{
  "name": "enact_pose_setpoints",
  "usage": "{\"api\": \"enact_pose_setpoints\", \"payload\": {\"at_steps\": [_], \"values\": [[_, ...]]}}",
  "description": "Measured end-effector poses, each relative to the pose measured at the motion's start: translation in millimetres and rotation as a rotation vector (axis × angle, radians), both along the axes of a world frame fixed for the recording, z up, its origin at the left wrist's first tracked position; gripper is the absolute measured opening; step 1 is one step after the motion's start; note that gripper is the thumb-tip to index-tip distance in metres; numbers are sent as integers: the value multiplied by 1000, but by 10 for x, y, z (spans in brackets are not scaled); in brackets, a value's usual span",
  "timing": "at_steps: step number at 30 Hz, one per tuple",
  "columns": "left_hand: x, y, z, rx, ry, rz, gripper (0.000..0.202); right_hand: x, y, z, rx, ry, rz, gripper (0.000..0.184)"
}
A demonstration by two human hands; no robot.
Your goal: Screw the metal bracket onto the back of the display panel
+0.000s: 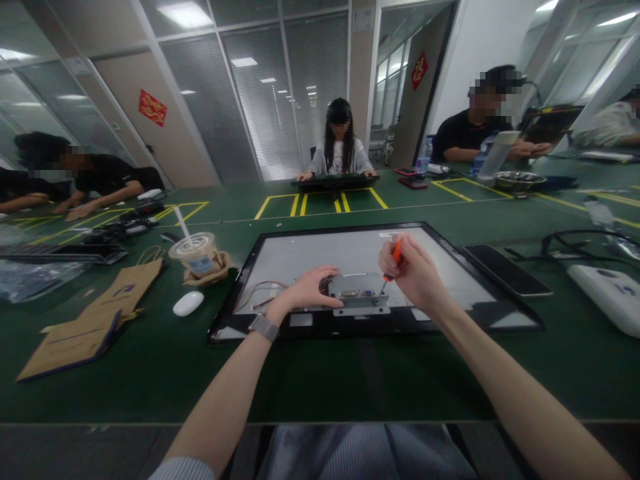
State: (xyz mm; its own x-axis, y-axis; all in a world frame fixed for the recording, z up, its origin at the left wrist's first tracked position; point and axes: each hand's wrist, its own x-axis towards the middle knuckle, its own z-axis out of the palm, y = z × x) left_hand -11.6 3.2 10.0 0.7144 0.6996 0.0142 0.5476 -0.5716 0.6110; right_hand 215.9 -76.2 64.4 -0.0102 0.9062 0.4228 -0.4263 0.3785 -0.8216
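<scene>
A large flat display panel (pixel 310 245) with a black frame and a pale back lies on the green table before me. Near its front edge is a metal bracket (pixel 361 309) with video ports. My right hand (pixel 413 270) is closed around an orange-handled screwdriver (pixel 397 253), whose tip points down at the right end of the bracket. At the bracket's left end, my left hand (pixel 313 287) grips the bracket's edge between thumb and fingers. Thin wires (pixel 257 293) run across the panel left of that hand.
Left of the panel are a drink cup (pixel 199 257), a white mouse (pixel 189 303) and a brown paper bag (pixel 100 313). On the right lie a black phone (pixel 505 270) and a white device (pixel 607 297). Across the table (pixel 225 393), a person (pixel 340 143) handles another dark panel.
</scene>
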Motion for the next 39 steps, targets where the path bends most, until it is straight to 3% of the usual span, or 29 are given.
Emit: {"api": "enact_pose_setpoints", "payload": {"at_steps": [10, 15, 24, 39], "values": [[-9, 8, -22, -5, -5, 0, 79, 10, 16, -12, -77, -24, -43, 35], [-1, 6, -24, -7, -10, 4, 76, -5, 25, -19, -80, -65, 15, 42], [-1, 19, -37, 16, -19, -14, 76, -46, -47, -21, -35, -16, 90, 36], [-6, -2, 0, -20, -6, -3, 78, -26, -43, 29, -77, -25, -14, 32]]}}
